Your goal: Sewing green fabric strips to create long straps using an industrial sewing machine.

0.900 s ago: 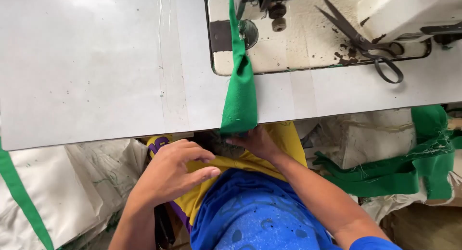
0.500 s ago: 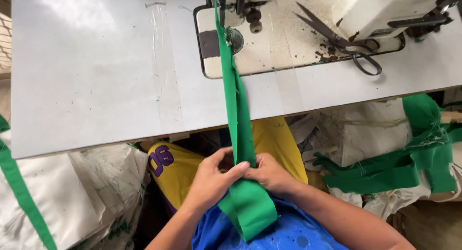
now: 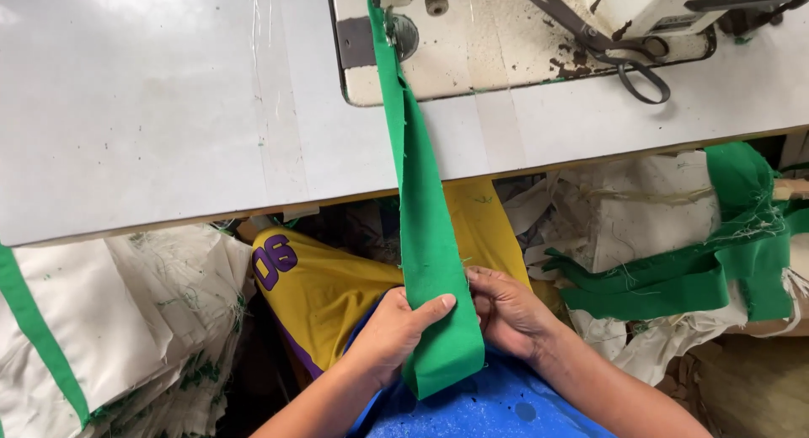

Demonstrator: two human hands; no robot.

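Observation:
A long green fabric strip point(image 3: 421, 202) runs from the sewing machine bed point(image 3: 489, 42) down over the table's front edge to my lap. My left hand point(image 3: 396, 328) grips the strip near its lower end, thumb laid across its face. My right hand point(image 3: 506, 312) pinches the strip's right edge at the same height. The strip's folded end hangs just below both hands, over blue cloth point(image 3: 489, 404) on my lap. A yellow garment point(image 3: 329, 286) with purple numerals lies under the hands.
Black scissors point(image 3: 615, 46) lie on the machine bed at the upper right. The white table point(image 3: 168, 101) fills the upper left. White sacks with green bands point(image 3: 126, 328) pile up at the left, more green strips point(image 3: 708, 261) and white cloth at the right.
Both hands came out from under the table edge and took hold of the green strip, pulling it further down toward my lap. The view has shifted slightly.

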